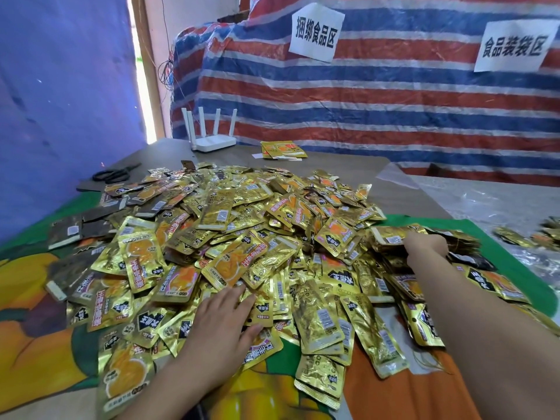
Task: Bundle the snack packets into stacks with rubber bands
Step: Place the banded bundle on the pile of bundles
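Note:
A big heap of gold foil snack packets [242, 237] covers the middle of the table. My left hand [224, 322] lies flat on packets at the heap's near edge, fingers straight and spread. My right hand [424, 245] reaches to the far right and grips a thick stack of packets [448, 237] lying on the green cloth. Its fingers are hidden behind the stack. No rubber band shows clearly.
Black scissors [116, 174] lie at the far left. A white router [212, 137] and a few packets [283, 150] sit at the back. A striped tarp [394, 101] with paper signs hangs behind. More packets [521, 237] lie on clear plastic at the right.

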Action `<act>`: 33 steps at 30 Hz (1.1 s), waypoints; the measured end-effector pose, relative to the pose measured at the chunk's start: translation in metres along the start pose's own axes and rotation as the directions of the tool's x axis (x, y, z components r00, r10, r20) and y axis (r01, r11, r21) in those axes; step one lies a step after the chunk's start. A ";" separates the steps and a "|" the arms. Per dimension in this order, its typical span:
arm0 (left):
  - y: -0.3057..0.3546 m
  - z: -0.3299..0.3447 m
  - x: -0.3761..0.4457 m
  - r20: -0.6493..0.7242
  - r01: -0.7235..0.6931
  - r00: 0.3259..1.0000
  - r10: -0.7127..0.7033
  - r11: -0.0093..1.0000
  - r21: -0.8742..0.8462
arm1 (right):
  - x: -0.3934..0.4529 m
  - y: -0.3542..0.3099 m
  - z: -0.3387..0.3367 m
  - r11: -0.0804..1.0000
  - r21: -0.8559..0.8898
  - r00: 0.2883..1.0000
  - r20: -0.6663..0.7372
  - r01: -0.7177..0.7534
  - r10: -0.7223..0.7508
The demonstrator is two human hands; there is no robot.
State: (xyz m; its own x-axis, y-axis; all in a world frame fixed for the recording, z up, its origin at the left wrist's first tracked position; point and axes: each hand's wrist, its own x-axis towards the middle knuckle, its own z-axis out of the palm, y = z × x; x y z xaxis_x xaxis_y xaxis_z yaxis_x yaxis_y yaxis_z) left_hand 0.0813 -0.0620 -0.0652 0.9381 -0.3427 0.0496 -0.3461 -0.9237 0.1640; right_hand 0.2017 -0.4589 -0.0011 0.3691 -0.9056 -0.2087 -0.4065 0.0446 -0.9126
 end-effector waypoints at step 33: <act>-0.002 0.000 -0.001 -0.020 -0.024 1.000 0.023 0.999 -0.046 | -0.031 0.024 0.016 0.364 -0.585 0.616 0.314 0.725 -0.722</act>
State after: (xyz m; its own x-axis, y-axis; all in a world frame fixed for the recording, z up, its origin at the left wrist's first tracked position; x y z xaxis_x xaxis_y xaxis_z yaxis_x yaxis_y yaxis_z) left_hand 0.0810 -0.0601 -0.0658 0.9301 -0.3602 0.0725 -0.3673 -0.9064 0.2084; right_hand 0.1942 -0.4234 -0.0221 0.7837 -0.4577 0.4199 -0.3694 -0.8869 -0.2773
